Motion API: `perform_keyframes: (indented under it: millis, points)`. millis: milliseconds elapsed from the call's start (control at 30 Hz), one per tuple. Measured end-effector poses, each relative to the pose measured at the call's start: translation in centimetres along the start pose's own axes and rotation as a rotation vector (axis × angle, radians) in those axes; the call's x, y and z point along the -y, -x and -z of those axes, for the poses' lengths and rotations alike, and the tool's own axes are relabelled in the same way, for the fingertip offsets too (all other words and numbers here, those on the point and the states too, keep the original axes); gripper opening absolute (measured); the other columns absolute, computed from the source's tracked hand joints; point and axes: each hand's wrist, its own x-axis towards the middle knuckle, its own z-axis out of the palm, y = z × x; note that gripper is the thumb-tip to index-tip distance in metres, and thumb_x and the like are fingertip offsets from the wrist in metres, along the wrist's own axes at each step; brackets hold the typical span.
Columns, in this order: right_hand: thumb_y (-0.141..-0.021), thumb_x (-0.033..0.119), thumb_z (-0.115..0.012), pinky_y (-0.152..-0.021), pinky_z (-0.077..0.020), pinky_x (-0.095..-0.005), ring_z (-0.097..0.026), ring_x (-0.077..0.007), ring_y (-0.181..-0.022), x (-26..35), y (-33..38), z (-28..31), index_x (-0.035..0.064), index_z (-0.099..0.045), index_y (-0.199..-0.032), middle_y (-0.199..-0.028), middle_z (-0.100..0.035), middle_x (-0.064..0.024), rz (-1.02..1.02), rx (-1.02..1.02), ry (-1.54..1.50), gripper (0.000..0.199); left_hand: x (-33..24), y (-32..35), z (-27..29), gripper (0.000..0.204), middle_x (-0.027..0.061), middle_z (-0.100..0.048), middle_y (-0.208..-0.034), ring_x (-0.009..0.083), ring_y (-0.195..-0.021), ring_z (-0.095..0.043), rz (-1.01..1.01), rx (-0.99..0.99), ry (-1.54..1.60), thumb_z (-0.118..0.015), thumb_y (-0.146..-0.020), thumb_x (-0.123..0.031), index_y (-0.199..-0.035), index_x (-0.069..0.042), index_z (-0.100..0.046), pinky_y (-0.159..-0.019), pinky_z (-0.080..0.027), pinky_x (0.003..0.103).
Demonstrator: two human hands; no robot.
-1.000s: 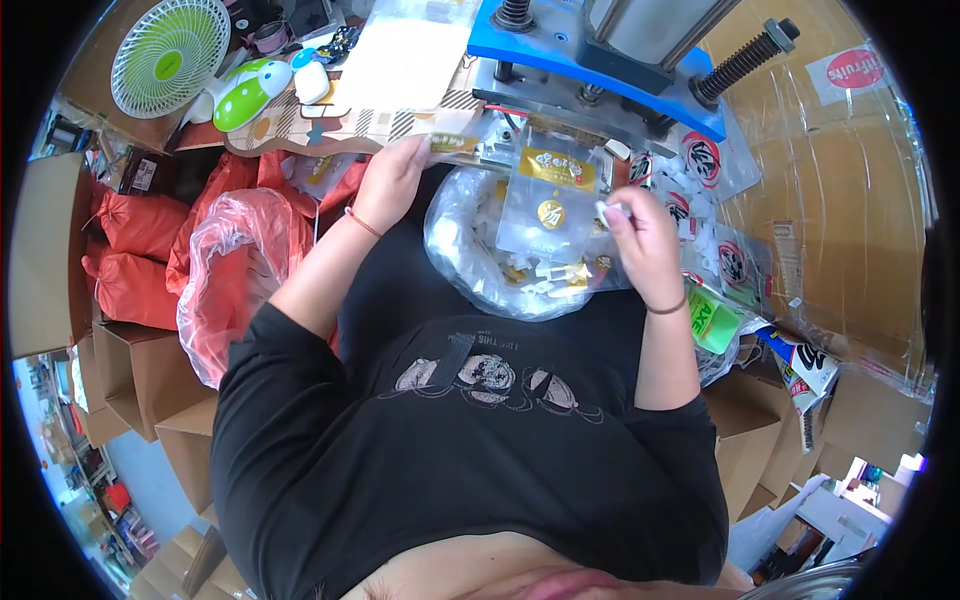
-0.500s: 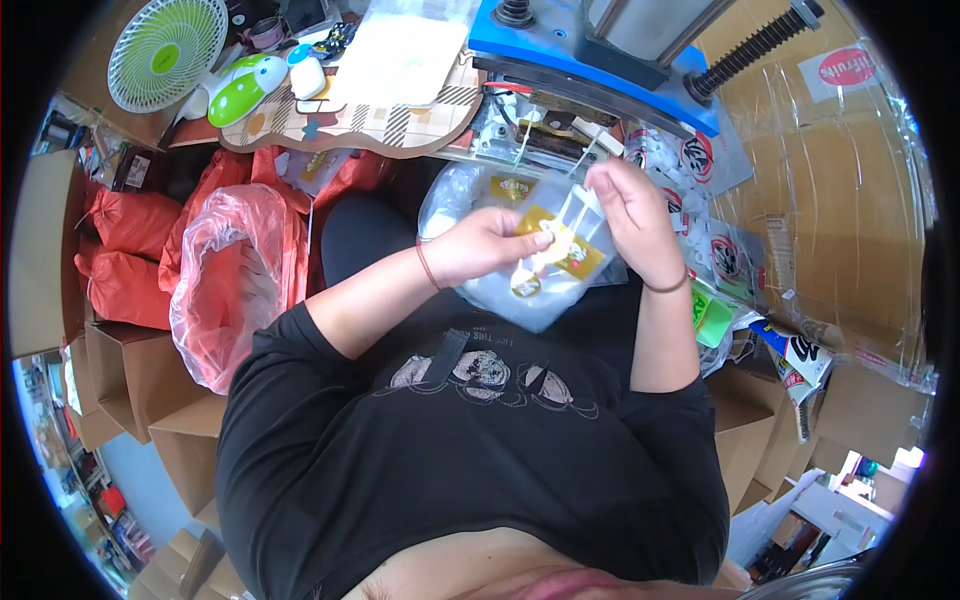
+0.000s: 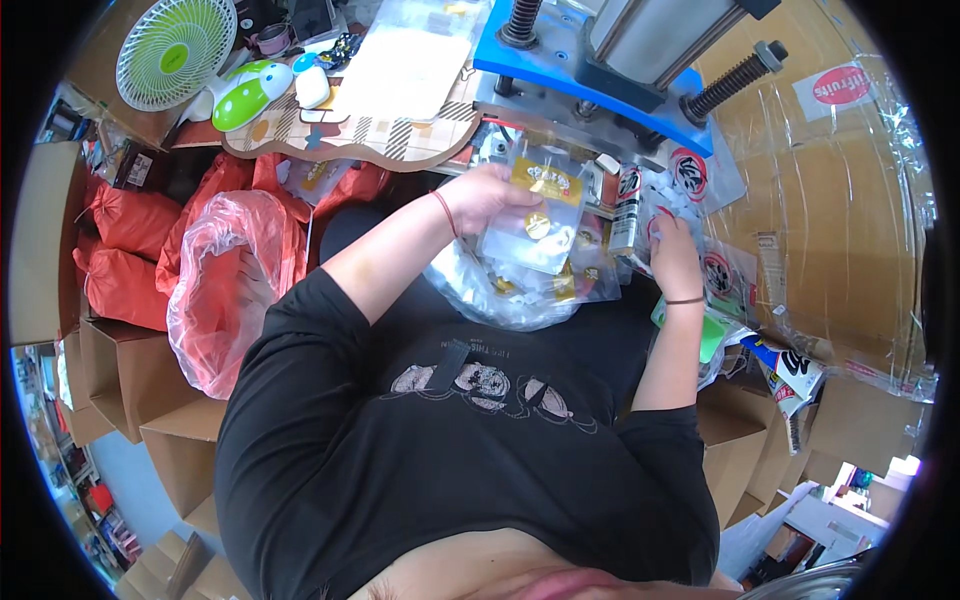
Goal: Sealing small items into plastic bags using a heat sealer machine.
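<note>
Left hand (image 3: 487, 192) grip clenched on a clear gold-labelled pouch (image 3: 533, 215); right hand (image 3: 672, 250) grip state cannot be told, beside the pouch.

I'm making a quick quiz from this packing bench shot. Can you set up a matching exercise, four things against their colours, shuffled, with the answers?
Things:
1. fan
2. press plate
3. sacks
4. shirt

Colours:
A. red
B. black
C. white and green
D. blue

Pairs: 1-C, 2-D, 3-A, 4-B
</note>
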Motion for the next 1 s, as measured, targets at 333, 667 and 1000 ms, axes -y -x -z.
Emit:
perform_keyframes:
  millis: [333,667,1000]
  points:
    - [-0.09,0.004,-0.057,-0.084,-0.0477,-0.0417,-0.058,-0.0376,-0.095,0.6,0.9,1.1,-0.0006,-0.058,-0.11,-0.099,-0.057,-0.0165,0.244,-0.423,-0.148,0.02,-3.6,5.8,11.1,0.047,0.0228,-0.055,-0.129,0.0384,-0.126,-0.049,-0.79,-1.015,-1.955,-0.065,-0.089,-0.036,-0.127,-0.011,-0.054,-0.104,-0.04,0.046]
    - [-0.094,0.011,-0.06,-0.07,-0.0469,-0.0307,-0.059,-0.0199,-0.075,11.4,1.5,2.9,0.0006,-0.061,-0.095,-0.086,-0.061,-0.01,0.528,-0.076,-0.62,0.011,1.0,7.9,5.6,0.022,0.002,-0.067,-0.094,0.0057,-0.085,-0.06,-0.462,-0.358,-0.615,-0.062,-0.097,-0.022,-0.108,-0.005,-0.066,-0.073,-0.049,0.025]
    - [-0.101,0.019,-0.051,-0.076,-0.0469,-0.0303,-0.059,-0.0187,-0.08,13.3,-0.6,5.1,-0.0002,-0.062,-0.103,-0.087,-0.062,-0.0075,0.433,-0.121,-0.782,0.023,3.6,7.0,-3.2,0.026,-0.0016,-0.068,-0.09,0.0049,-0.081,-0.061,-0.235,0.083,-0.333,-0.066,-0.095,-0.025,-0.109,-0.003,-0.067,-0.069,-0.052,0.023]
